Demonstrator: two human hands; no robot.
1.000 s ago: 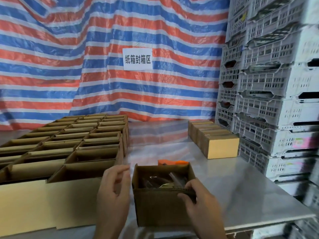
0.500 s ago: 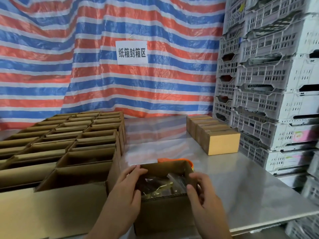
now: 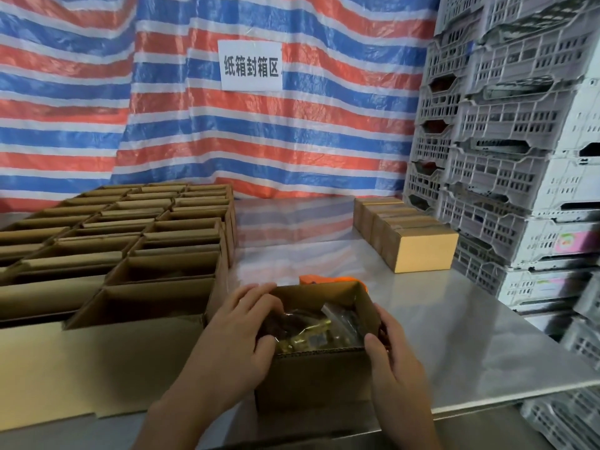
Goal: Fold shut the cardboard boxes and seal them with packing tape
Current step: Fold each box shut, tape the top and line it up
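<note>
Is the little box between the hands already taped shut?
No, the box held between the left hand and the right hand is open at the top, with bagged items showing inside.

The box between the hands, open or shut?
Open: the box has no flaps folded over its top; bagged contents show inside.

- The near box [image 3: 311, 378], small and brown, stands upright at near centre, top open, with clear bags [image 3: 311, 329] of brassy parts inside; the left hand [image 3: 237, 345] and right hand [image 3: 396, 368] grip its sides.
- Open boxes [image 3: 130, 241] fill the left in touching rows.
- Closed boxes [image 3: 418, 245] line up at far right (count unclear).
- An orange tape dispenser [image 3: 328, 280] shows just beyond the near box.
</note>
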